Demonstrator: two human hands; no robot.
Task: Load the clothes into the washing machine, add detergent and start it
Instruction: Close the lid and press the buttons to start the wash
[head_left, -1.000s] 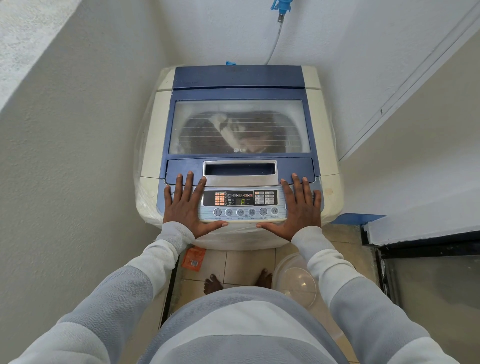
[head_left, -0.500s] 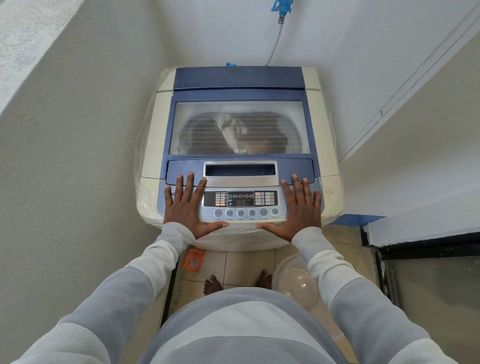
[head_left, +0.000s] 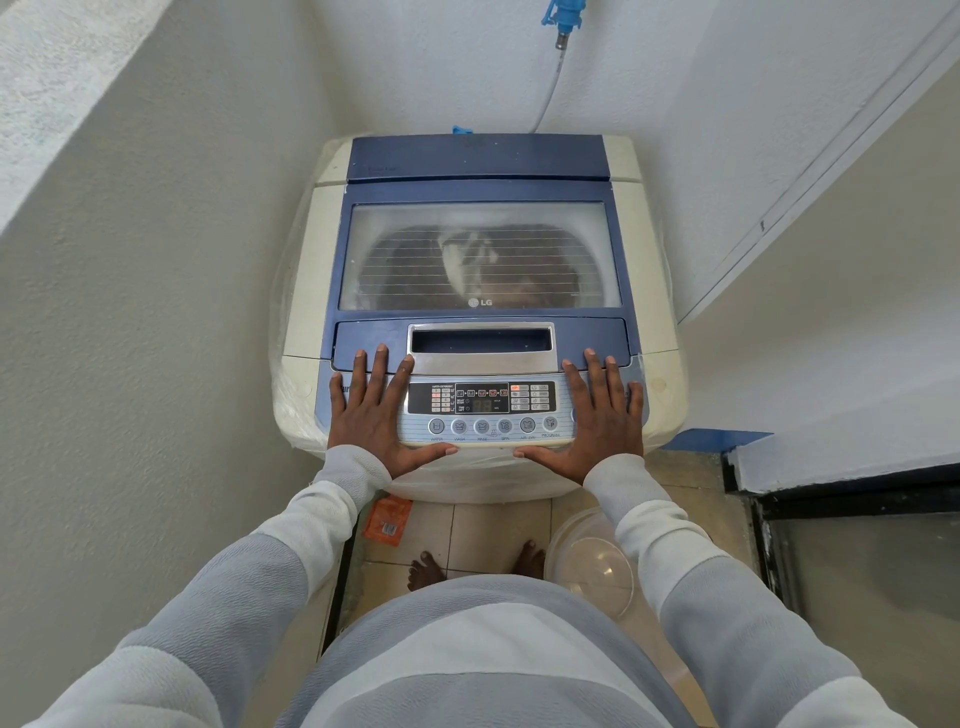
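Only display digits (head_left: 482, 405) changed; left hand (head_left: 371, 415), right hand (head_left: 602, 415) stay spread flat, 9 and 3 o'clock of the cream washing machine (head_left: 306, 270) stiff grey button panel (head_left: 483, 428); press lightly.

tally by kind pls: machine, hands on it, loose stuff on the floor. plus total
washing machine: 1
hands flat on its front edge: 2 (left hand, right hand)
orange sachet on the floor: 1
clear bowl on the floor: 1
total: 5
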